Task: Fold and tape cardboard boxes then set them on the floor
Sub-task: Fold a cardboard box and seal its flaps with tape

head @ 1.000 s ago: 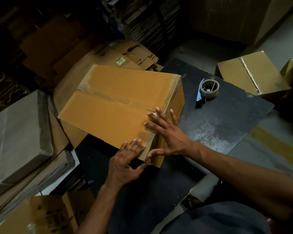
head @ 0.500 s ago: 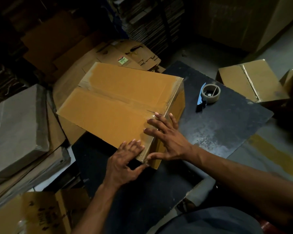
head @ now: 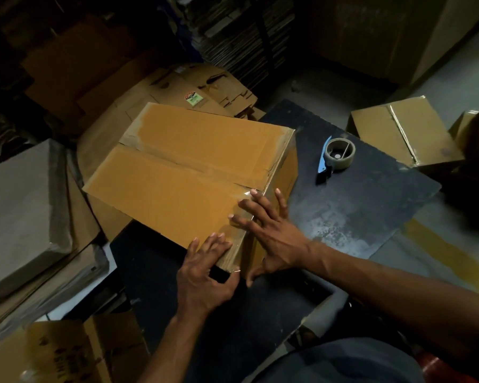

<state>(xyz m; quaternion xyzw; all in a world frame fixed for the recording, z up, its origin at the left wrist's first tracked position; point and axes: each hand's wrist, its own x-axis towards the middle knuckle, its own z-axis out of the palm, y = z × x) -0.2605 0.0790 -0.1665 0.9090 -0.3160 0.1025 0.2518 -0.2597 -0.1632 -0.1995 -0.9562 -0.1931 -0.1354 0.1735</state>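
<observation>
On the dark table (head: 357, 217): we see a closed cardboard box (head: 177, 178) lying flat side up, its far left part overhanging the table edge.
Box top: two flaps meet along a seam that runs from the far left toward our right hand, and a strip of clear tape (head: 241, 194) shines near the box's near right edge.
Left hand (head: 205, 275): our fingers lie straight and close together on the top of the near corner, while the thumb reaches along the box's side below, so we press the corner rather than clasp it.
Right hand (head: 271, 236): our fingers are straight and spread wide, flat across the top edge and the tape, with the thumb stretched down the side wall toward the table.
Tape dispenser (head: 335, 156): it stands on the table with a blue handle and a roll of tape, well apart from both hands, to the right of the box.
Second box (head: 404, 131): a taped box sits beyond the table's far right corner, lower than the tabletop.
Left of the table: we see flattened cardboard sheets (head: 202, 89) and a grey wrapped bundle (head: 20, 211), stacked and leaning.
Bottom left: another open carton (head: 67, 352) with dark printing.
</observation>
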